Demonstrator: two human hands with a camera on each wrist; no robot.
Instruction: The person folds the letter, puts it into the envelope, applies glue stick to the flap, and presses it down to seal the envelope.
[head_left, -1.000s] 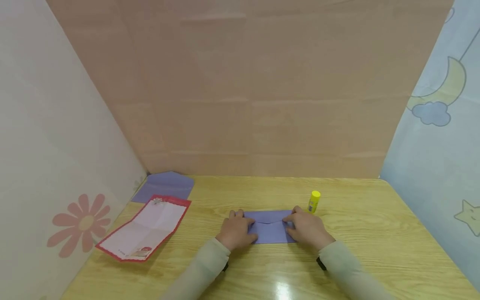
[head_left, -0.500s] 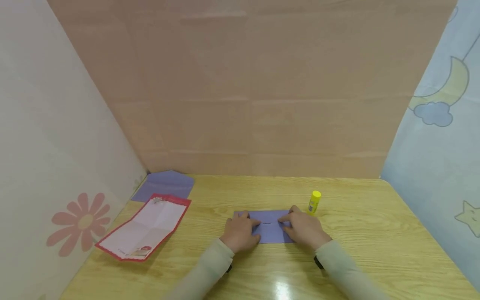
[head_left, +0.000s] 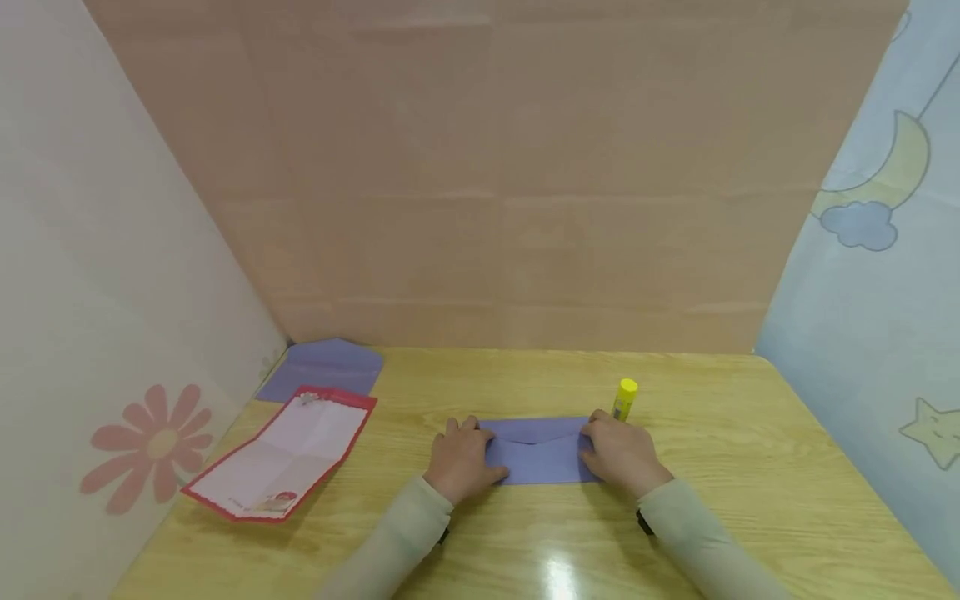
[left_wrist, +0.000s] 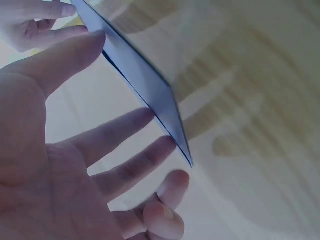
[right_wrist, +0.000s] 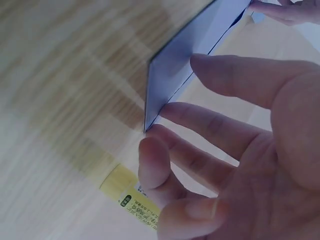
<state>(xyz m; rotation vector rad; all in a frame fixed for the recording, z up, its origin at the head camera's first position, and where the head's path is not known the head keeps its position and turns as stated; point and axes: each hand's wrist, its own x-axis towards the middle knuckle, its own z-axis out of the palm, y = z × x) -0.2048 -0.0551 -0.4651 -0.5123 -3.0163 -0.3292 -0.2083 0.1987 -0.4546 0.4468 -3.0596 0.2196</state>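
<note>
A purple envelope (head_left: 534, 463) lies on the table with its flap folded down toward me. At its left end my left hand (head_left: 459, 461) touches it; the left wrist view shows thumb, index and middle fingertips against the paper (left_wrist: 145, 75), fingers fairly straight. On the opposite end rests my right hand (head_left: 624, 454), its thumb and straight fingertips pressing the paper (right_wrist: 172, 75) in the right wrist view. Just behind that hand a yellow glue stick (head_left: 626, 397) stands upright, its lower part hidden in the head view.
To the left lies an unfolded red-bordered sheet (head_left: 288, 450), creased and raised at its edges. Beyond it a second purple envelope (head_left: 330, 368) lies in the far left corner of the wooden table (head_left: 712, 417). Brown paper (head_left: 525, 208) walls off the back.
Both hands first slid inward over the envelope, then apart again to its two ends, uncovering more of the flap. The envelope, glue stick and sheet have stayed in place.
</note>
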